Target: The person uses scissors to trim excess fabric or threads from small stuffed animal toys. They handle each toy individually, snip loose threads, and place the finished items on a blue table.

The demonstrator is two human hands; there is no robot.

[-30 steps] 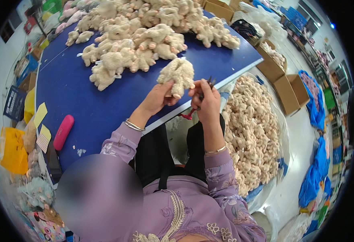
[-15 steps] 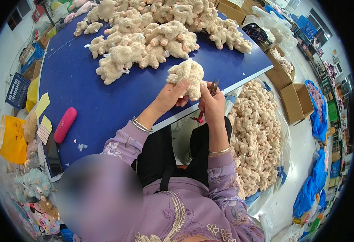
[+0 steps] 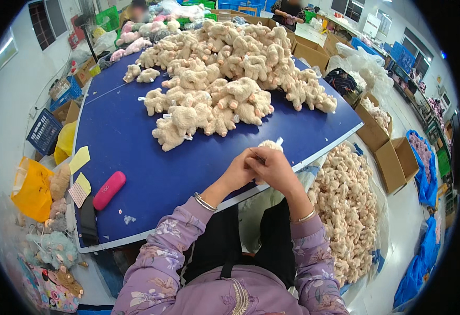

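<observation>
A small cream plush toy (image 3: 271, 145) is at the table's near edge, mostly covered by my hands, with a white tag sticking up from it. My left hand (image 3: 236, 172) is closed on the toy's near side, fingertips meeting those of the other hand. Over the toy bends my right hand (image 3: 274, 170), its fingers curled in. A bit of the dark small snips (image 3: 259, 157) shows between the fingers; the rest of the tool is hidden.
A heap of similar plush toys (image 3: 214, 79) covers the far part of the blue table (image 3: 146, 157). On its left lie a pink case (image 3: 109, 190) and a dark phone (image 3: 88, 223). More toys fill a large bag (image 3: 343, 210) at my right, beside cardboard boxes (image 3: 392, 163). A person (image 3: 287, 13) is at the back.
My view has tilted up, so the scene sits lower. My hands have drawn together over the toy, which is now mostly covered. The right hand has turned, and the snips are largely hidden.
</observation>
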